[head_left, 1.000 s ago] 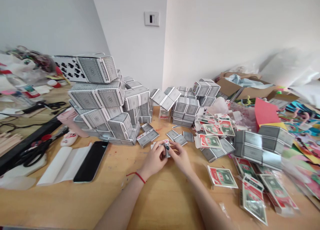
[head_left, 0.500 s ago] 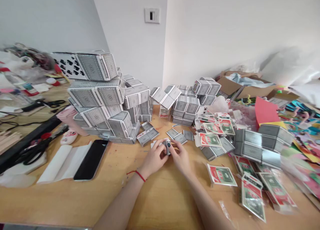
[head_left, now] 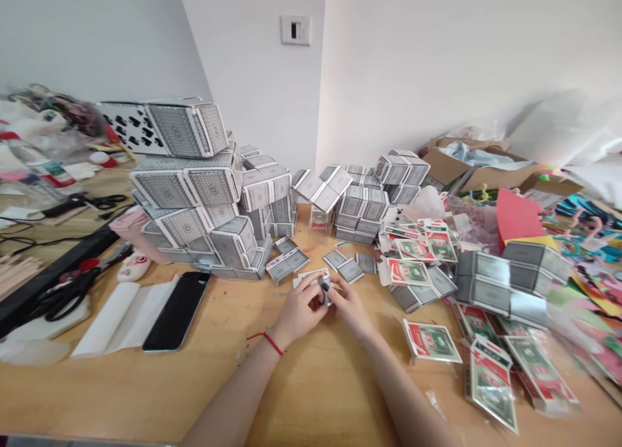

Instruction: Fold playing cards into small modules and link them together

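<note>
Near the middle of the table, my left hand [head_left: 302,306] and my right hand [head_left: 347,304] meet over a small playing card [head_left: 324,294], partly hidden by the fingers. Fingers of both hands are closed on it, thumbs close together. A white-faced card [head_left: 315,275] lies just beyond the fingertips. Past it, grey-backed folded card pieces [head_left: 287,263] rest on the table to the left. More grey-backed card pieces [head_left: 345,265] lie to the right.
Stacked card boxes [head_left: 187,188] rise at the left, lower card stacks [head_left: 362,204] at the back right. A black phone [head_left: 177,312] and scissors [head_left: 72,288] lie left. Red-and-green card packs [head_left: 432,341] spread across the right. A cardboard box [head_left: 479,175] stands at the far right.
My right hand's fingers have shifted slightly down and the card between my hands has tilted lower. More of the white-faced card beyond the fingertips shows. The surroundings are unchanged.
</note>
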`<state>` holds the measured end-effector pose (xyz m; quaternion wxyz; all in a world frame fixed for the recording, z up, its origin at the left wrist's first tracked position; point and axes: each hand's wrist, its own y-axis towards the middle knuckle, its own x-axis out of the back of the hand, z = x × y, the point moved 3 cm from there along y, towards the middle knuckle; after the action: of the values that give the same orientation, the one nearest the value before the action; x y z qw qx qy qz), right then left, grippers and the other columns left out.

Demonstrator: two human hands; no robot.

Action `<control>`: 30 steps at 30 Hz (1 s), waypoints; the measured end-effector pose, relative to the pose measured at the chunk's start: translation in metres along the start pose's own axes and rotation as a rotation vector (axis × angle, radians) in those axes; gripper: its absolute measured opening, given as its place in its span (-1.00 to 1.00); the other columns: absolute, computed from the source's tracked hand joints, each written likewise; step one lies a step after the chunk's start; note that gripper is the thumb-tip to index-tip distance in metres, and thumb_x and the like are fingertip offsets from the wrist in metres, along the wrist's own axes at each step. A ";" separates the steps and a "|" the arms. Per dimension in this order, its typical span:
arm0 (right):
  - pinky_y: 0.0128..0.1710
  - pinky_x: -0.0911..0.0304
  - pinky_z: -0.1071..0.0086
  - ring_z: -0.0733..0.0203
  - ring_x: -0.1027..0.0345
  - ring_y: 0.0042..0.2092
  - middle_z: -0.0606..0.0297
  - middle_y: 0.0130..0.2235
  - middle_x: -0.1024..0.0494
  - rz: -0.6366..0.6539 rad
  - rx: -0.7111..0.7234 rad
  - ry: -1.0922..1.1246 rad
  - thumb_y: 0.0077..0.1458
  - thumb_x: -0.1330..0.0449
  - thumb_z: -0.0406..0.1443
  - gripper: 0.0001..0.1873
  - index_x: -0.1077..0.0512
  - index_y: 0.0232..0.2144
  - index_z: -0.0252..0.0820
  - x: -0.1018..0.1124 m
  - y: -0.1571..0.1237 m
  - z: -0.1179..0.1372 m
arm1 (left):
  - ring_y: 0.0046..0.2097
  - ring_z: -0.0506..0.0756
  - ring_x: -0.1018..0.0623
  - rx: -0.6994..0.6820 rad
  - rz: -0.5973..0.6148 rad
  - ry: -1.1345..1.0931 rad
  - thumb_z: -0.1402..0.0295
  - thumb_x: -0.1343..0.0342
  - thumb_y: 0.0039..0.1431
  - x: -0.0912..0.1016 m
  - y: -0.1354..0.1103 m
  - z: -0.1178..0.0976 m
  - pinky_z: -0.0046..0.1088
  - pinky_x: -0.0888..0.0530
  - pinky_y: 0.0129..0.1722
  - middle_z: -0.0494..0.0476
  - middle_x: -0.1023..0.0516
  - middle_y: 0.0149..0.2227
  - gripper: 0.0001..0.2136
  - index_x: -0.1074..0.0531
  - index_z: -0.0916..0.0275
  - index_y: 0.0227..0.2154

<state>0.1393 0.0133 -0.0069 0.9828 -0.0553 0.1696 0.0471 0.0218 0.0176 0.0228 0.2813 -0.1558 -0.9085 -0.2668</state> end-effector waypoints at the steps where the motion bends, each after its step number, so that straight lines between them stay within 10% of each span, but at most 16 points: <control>1: -0.38 -0.23 0.41 0.28 -0.33 -0.43 0.34 -0.46 -0.46 -0.006 0.005 0.006 -0.11 -0.18 -0.14 -0.61 -0.25 -0.23 -0.19 0.000 0.000 -0.001 | -0.02 0.09 -0.34 0.004 0.001 -0.006 0.53 0.00 -0.07 -0.001 0.000 0.001 -0.39 -0.37 -0.16 0.16 -0.28 0.01 -0.92 -0.27 0.24 -0.56; 10: -0.45 -0.25 0.44 0.26 -0.34 -0.40 0.26 -0.37 -0.46 -0.127 0.199 -0.135 -0.11 -0.19 -0.20 -0.55 -0.15 -0.16 -0.16 0.004 0.000 0.005 | 0.06 0.16 -0.27 0.128 0.009 -0.299 0.39 -0.13 -0.09 0.002 0.003 0.001 -0.32 -0.35 -0.10 0.18 -0.20 0.07 -0.91 -0.32 0.26 -0.55; 18: -0.08 -0.17 0.25 0.12 -0.24 -0.05 0.16 -0.08 -0.35 -0.059 0.402 -0.422 -0.13 -0.22 -0.26 -0.45 -0.15 -0.06 -0.11 0.011 -0.006 0.015 | -0.24 0.09 -0.46 0.592 0.152 -1.211 0.20 0.00 0.04 -0.005 0.003 0.022 -0.23 -0.42 -0.22 0.17 -0.43 -0.23 -0.71 -0.32 0.27 -0.23; 30: 0.01 -0.08 0.17 0.05 -0.18 0.00 0.14 -0.03 -0.33 -0.002 0.531 -0.694 -0.19 -0.27 -0.25 -0.41 -0.28 -0.03 -0.08 0.011 -0.008 0.025 | -0.15 0.10 -0.46 0.644 0.237 -1.234 0.46 -0.18 -0.11 0.006 0.000 0.025 -0.32 -0.40 -0.18 0.20 -0.41 -0.11 -0.58 -0.29 0.21 -0.10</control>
<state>0.1589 0.0088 0.0135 0.9618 0.2181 -0.1648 0.0167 0.0065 0.0328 0.0093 -0.2260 -0.2854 -0.9128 0.1849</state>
